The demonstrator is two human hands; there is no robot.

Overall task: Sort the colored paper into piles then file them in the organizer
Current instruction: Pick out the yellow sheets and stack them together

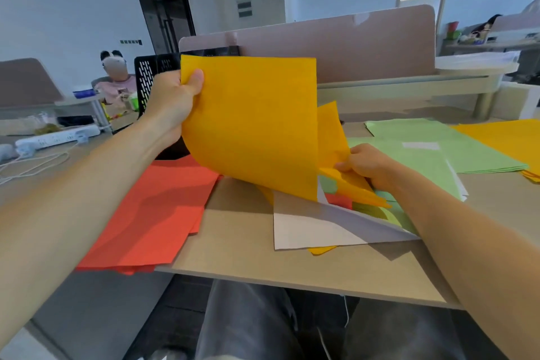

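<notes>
My left hand (175,99) pinches the top left corner of an orange sheet (251,126) and holds it up over the desk. My right hand (369,164) grips another orange sheet (336,140) at the mixed stack (330,225) of white, green, red and orange paper. A red pile (152,213) lies on the left and hangs over the desk edge. A green pile (444,146) and an orange pile (508,137) lie at the right. The black mesh organizer (146,82) stands behind my left hand, partly hidden by the raised sheet.
A pink divider panel (365,44) runs along the back of the wooden desk (292,269). A white power strip (58,137) with cables lies at the far left. Another person sits at the desk behind. My legs show under the desk edge.
</notes>
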